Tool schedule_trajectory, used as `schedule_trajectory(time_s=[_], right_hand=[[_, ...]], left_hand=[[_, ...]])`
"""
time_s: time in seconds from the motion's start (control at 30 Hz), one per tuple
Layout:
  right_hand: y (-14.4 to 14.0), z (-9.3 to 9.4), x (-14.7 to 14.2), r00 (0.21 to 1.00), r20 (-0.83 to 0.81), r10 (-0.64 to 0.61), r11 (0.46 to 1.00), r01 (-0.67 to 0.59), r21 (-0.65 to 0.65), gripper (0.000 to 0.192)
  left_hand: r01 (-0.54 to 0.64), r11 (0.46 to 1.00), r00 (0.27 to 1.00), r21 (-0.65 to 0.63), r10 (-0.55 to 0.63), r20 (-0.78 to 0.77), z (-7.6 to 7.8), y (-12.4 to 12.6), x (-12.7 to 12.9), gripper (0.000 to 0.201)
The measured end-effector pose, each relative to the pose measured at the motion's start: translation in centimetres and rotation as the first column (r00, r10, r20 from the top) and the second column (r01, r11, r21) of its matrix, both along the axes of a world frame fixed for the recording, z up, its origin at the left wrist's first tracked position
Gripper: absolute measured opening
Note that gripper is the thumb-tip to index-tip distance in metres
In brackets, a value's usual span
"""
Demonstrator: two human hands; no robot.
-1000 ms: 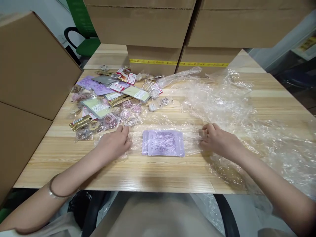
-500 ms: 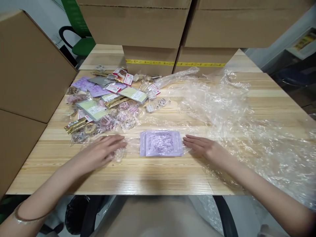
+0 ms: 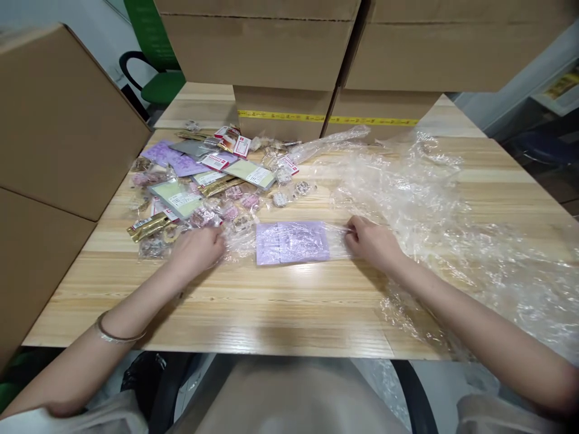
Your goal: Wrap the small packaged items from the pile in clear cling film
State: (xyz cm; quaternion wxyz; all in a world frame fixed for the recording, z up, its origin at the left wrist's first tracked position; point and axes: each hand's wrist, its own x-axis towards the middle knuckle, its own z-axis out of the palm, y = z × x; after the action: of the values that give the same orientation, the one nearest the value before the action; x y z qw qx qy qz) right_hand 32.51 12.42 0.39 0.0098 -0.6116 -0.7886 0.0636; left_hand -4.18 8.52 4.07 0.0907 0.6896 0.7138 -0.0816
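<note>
Two overlapping purple packets (image 3: 292,242) lie in front of me, covered by clear plastic film (image 3: 337,238) that stretches out on both sides of them. To their left, my left hand (image 3: 199,248) is closed, its fingers pinching a gathered end of the film. On the other side my right hand (image 3: 373,241) is closed on the film as well. The film looks pulled taut between the two hands. Neither hand touches the packets themselves.
A pile of small wrapped packets (image 3: 181,199), gold sachets and clear-bagged pieces lies at the left. Crumpled clear film (image 3: 407,187) spreads over the right side. Cardboard boxes (image 3: 280,102) stand along the back, and another box (image 3: 54,126) at the left edge.
Both hands have gone from stretched, flat fingers to a closed grip on the film. The purple packets have shifted a little away from me, and the film over them is tighter.
</note>
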Motion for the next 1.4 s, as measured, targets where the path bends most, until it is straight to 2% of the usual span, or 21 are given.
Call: schedule_trajectory(time_s=[0.1,0.2,0.27,0.33,0.4,0.5,0.57,0.6,0.67,0.73,0.77,0.8,0.87,0.93,1.0,1.07,1.1,1.17,1.27,1.33,1.4], right_hand=[[-0.2,0.5,0.4,0.999,0.022,-0.050,0.998,0.049,0.029,0.033],[-0.2,1.6,1.7,0.993,-0.094,-0.065,0.996,0.059,-0.062,0.053],[0.1,2.2,2.5,0.988,-0.148,-0.037,0.988,0.014,-0.151,0.069],[0.4,2.6,2.8,0.992,-0.123,-0.022,0.976,-0.005,-0.216,0.080],[0.8,2.7,2.8,0.998,-0.054,-0.011,0.962,-0.004,-0.272,0.075],[1.3,2.8,2.4,0.998,0.023,0.057,0.946,-0.047,-0.320,0.045],[1.4,3.0,2.4,0.994,0.044,0.101,0.963,-0.087,-0.254,0.036],[1.5,3.2,2.5,0.993,0.038,0.114,0.972,-0.103,-0.209,0.035],[1.4,3.7,2.6,0.994,-0.015,0.107,0.977,-0.108,-0.186,0.032],[1.2,4.2,2.4,0.993,-0.110,0.037,0.971,-0.061,-0.230,0.031],[1.0,4.4,2.2,0.986,-0.165,-0.014,0.971,-0.025,-0.236,0.032],[0.7,4.5,1.9,0.972,-0.228,-0.056,0.977,0.007,-0.213,0.035],[0.1,4.4,0.9,0.918,-0.386,-0.090,0.992,0.049,-0.113,0.045],[-0.8,3.9,-0.5,0.823,-0.565,-0.060,0.998,0.049,-0.034,0.051],[-1.7,3.3,-2.0,0.688,-0.726,0.019,1.000,-0.001,0.025,0.053],[-2.3,2.6,-3.4,0.588,-0.799,0.124,0.992,-0.091,0.088,0.050],[-2.6,2.2,-4.0,0.579,-0.796,0.177,0.983,-0.144,0.114,0.046],[-2.7,1.2,-4.7,0.626,-0.728,0.278,0.956,-0.251,0.149,0.041],[-2.2,-0.6,-5.0,0.644,-0.614,0.457,0.880,-0.430,0.204,0.043],[-1.7,-1.9,-5.0,0.609,-0.578,0.543,0.827,-0.508,0.243,0.044],[-1.3,-2.9,-5.1,0.605,-0.543,0.582,0.804,-0.529,0.273,0.043]], left_hand=[[0.046,0.999,0.996,0.029,-0.044,-0.072,0.1,-0.8,1.5,0.036],[0.100,0.977,0.991,0.189,-0.081,-0.104,0.2,-2.2,2.9,0.041],[0.158,0.917,0.986,0.367,-0.129,-0.102,0.4,-2.9,3.9,0.047],[0.171,0.833,0.983,0.526,-0.177,-0.039,0.7,-3.1,5.0,0.050],[0.104,0.778,0.972,0.620,-0.211,0.102,1.2,-2.9,5.8,0.045],[-0.078,0.727,0.915,0.682,-0.218,0.338,1.9,-2.3,6.7,0.037],[-0.156,0.644,0.881,0.749,-0.253,0.401,2.2,-2.0,7.2,0.041],[-0.130,0.615,0.866,0.778,-0.312,0.391,2.2,-2.0,7.5,0.045],[0.088,0.632,0.803,0.770,-0.503,0.321,1.6,-1.9,8.6,0.052],[0.383,0.673,0.696,0.633,-0.661,0.281,0.2,-2.0,10.1,0.052],[0.480,0.692,0.672,0.539,-0.685,0.282,-0.7,-1.9,10.8,0.053],[0.518,0.717,0.683,0.466,-0.675,0.279,-1.7,-1.9,11.5,0.055],[0.525,0.762,0.735,0.379,-0.630,0.251,-3.5,-1.8,12.6,0.062],[0.529,0.773,0.759,0.349,-0.615,0.212,-4.7,-1.8,13.0,0.065],[0.539,0.763,0.758,0.356,-0.624,0.190,-5.2,-1.7,13.0,0.065],[0.534,0.764,0.757,0.361,-0.623,0.198,-5.1,-1.6,12.9,0.061],[0.535,0.768,0.754,0.352,-0.622,0.212,-5.0,-1.5,12.7,0.058],[0.543,0.774,0.736,0.327,-0.626,0.259,-4.6,-1.4,12.4,0.049],[0.525,0.771,0.683,0.359,-0.634,0.363,-3.6,-1.6,11.6,0.039],[0.459,0.777,0.659,0.430,-0.623,0.422,-2.6,-2.4,10.6,0.034],[0.358,0.818,0.659,0.449,-0.562,0.499,-1.5,-3.6,9.2,0.028]])
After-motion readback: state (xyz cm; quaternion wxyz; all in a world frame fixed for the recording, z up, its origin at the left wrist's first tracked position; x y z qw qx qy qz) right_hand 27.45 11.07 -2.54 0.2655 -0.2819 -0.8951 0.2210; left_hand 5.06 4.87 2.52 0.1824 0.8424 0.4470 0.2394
